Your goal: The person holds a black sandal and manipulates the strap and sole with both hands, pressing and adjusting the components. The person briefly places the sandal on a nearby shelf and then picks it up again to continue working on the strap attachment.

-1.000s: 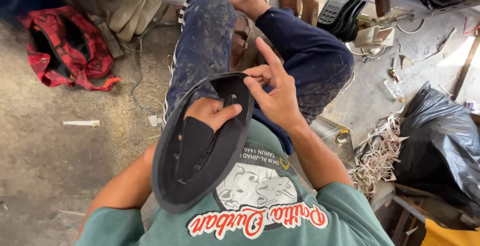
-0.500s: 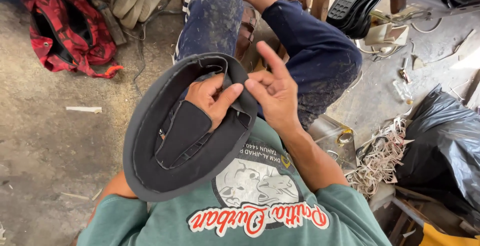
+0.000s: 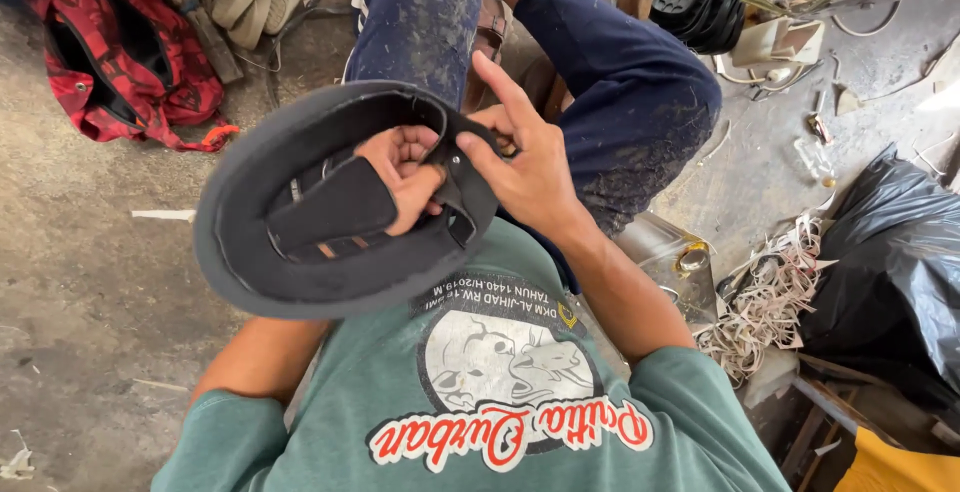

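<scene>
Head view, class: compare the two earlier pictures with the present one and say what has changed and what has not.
The dark sandal upper has swung from nearly edge-on to lying flatter and wider, its opening now facing the camera. The left hand has slid deeper inside it; the right hand keeps pinching the rim, forefinger raised. Unchanged: both hands' hold, the red bag on the floor, the black plastic bag.

Since a second ago I've watched the dark sandal sole (image 3: 300, 242) swing from standing nearly on end to lying flatter and wider, spreading out beyond the left hand (image 3: 405, 177). That hand's fingers have curled tighter inside the strap. The right hand (image 3: 525, 167) has closed in, its thumb now pressing the strap.
</scene>
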